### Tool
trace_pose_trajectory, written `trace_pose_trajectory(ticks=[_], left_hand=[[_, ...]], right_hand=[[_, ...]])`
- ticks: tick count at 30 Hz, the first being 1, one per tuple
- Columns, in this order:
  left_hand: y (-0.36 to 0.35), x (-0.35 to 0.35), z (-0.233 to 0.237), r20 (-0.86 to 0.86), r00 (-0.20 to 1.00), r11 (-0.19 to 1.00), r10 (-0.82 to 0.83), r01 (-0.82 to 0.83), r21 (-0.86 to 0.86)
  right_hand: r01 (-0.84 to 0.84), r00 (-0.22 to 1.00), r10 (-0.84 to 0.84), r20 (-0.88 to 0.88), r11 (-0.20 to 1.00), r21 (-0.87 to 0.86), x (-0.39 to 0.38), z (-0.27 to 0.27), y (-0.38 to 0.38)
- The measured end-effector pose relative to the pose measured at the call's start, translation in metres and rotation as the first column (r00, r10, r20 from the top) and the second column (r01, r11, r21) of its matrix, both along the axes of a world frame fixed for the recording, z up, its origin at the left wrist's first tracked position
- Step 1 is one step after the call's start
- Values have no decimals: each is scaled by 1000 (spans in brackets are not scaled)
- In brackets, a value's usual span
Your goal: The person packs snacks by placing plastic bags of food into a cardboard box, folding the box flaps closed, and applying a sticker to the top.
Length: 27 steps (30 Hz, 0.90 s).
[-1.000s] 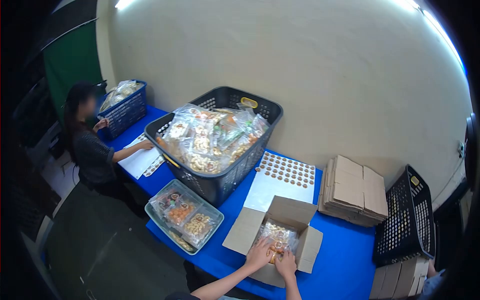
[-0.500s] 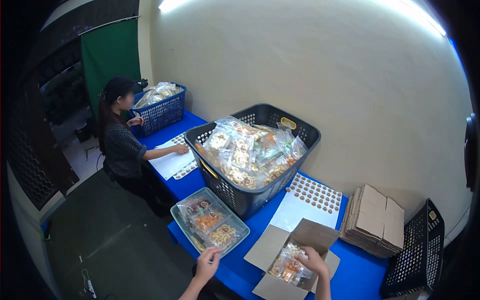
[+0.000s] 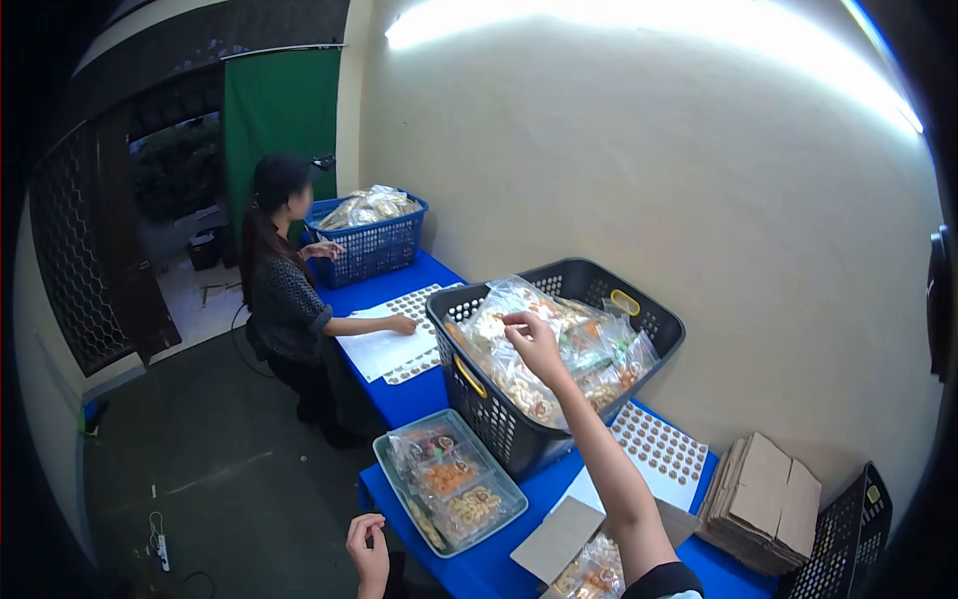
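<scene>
Packets (image 3: 599, 349) of snacks in clear bags fill the dark basket (image 3: 659, 329), which stands on the blue table (image 3: 399, 394). The right hand (image 3: 536, 344) is stretched out over the basket's near rim, its fingers drawn together at the top of the pile. Whether it has pinched a packet cannot be told. The left hand (image 3: 369, 551) hangs well in front of the basket, off the table's edge. Its fingers are loosely curled and it holds nothing.

Just in front of the basket lies a clear tray (image 3: 391, 467) with a few more packets in it. To the right of the basket and nearer the person sits an open cardboard box (image 3: 559, 539), packets showing inside. A sticker sheet (image 3: 664, 454) lies beside the basket's right end, and a stack of flat cardboard (image 3: 763, 489) beyond that. Left of the basket, a co-worker (image 3: 284, 299) rests one hand on white sheets (image 3: 384, 349), the other at a blue basket (image 3: 374, 245).
</scene>
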<state>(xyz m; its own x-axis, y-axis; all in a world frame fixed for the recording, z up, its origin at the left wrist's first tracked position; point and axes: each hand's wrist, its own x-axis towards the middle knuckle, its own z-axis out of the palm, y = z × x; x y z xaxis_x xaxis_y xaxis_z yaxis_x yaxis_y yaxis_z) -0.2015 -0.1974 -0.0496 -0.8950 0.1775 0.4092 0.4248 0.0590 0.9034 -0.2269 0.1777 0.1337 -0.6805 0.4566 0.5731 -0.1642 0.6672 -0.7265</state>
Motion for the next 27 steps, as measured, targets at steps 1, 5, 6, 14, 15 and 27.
trace_pose_trajectory(ticks=[1, 5, 6, 14, 15, 27], left_hand=[[0, 0, -1, 7, 1000, 1000, -2, 2, -2], [5, 3, -11, 56, 998, 998, 6, -9, 63], [4, 0, -15, 74, 997, 999, -1, -2, 42], [39, 4, -38, 118, 984, 991, -133, 129, 44], [44, 4, -36, 108, 983, 989, -148, 147, 21], [67, 22, -38, 203, 946, 966, -253, 258, -2]], right_hand=[[82, 996, -81, 47, 996, -20, -23, -5, 7], [284, 951, -306, 31, 912, 295, -69, -68, 45], [287, 944, -322, 69, 908, 305, -63, -66, 43], [103, 935, -216, 283, 925, 365, -41, -76, 42], [77, 945, -193, 265, 916, 394, -43, -76, 39], [113, 949, -195, 248, 944, 309, -45, -69, 42]])
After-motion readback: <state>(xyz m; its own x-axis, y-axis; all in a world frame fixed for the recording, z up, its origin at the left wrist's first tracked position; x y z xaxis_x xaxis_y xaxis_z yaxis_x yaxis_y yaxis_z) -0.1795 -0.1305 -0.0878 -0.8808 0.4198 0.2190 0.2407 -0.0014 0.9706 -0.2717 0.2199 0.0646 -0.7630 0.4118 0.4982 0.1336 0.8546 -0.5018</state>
